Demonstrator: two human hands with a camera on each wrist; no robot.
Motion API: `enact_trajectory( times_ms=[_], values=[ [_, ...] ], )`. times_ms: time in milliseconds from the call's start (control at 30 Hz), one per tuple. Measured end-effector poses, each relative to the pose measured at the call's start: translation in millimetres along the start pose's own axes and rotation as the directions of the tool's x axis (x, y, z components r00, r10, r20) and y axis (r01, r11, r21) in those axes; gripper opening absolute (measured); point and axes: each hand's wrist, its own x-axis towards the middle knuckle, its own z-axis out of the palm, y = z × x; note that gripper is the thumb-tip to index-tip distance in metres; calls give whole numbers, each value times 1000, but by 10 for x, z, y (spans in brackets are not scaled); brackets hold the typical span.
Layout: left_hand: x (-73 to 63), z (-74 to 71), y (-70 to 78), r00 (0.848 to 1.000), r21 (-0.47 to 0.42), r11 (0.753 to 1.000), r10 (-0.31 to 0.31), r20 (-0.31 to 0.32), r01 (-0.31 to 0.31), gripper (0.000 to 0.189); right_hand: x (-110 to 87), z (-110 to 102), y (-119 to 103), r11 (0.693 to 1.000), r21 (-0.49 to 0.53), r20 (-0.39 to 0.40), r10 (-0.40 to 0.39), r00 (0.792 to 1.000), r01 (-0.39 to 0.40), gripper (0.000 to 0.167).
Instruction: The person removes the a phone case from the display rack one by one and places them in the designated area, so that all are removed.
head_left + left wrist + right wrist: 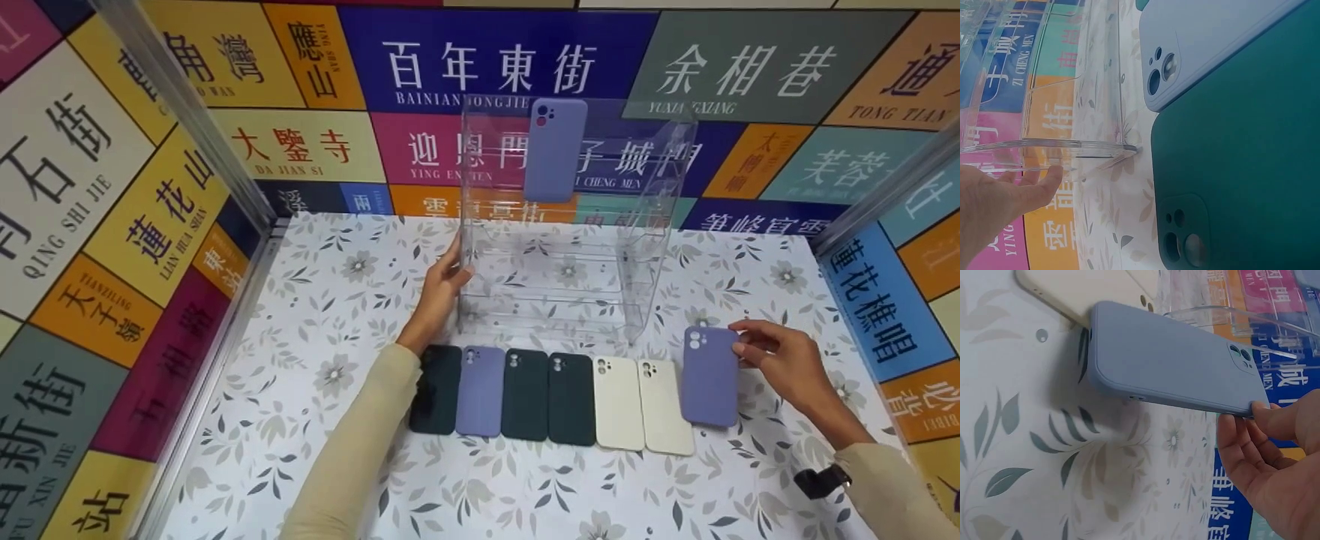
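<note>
A clear acrylic tiered stand [570,247] stands mid-table, with one lavender phone case [555,150] leaning on its top tier. My left hand [459,266] grips the front edge of the stand's left wall [1072,147]; in the left wrist view my left hand [1033,180] lies against that wall. My right hand [746,345] pinches the right edge of a second lavender case [710,375]. In the right wrist view that case [1168,360] is tilted, the end held by my right hand [1258,416] raised off the table. Beside it lie two cream cases [641,405].
In front of the stand, left of the cream pair, a row of cases lies flat: dark green [435,390], lavender [480,390], then two dark green [547,394]. The floral tablecloth [525,487] is walled by colourful sign panels [112,225] with metal corner posts.
</note>
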Motion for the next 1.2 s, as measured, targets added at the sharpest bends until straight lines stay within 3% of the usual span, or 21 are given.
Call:
enact_trajectory(
  times_ms=[267, 567, 867, 1200],
  values=[
    [-9, -4, 6, 1000, 5, 1000, 0, 2, 0, 69, -93, -40, 184, 996, 51, 82, 72, 994, -77, 35],
    [-10, 3, 8, 1000, -11, 1000, 0, -4, 0, 70, -157, 9, 340, 988, 101, 134, 100, 986, -114, 37],
    [-7, 13, 1, 1000, 0, 1000, -22, -3, 22, 71, -169, 121, 402, 989, 50, 163, 126, 979, -136, 34],
    [-5, 6, 9, 1000, -11, 1000, -4, -2, 4, 69, -188, 214, 455, 986, -7, 178, 163, 970, -165, 33]
  ],
)
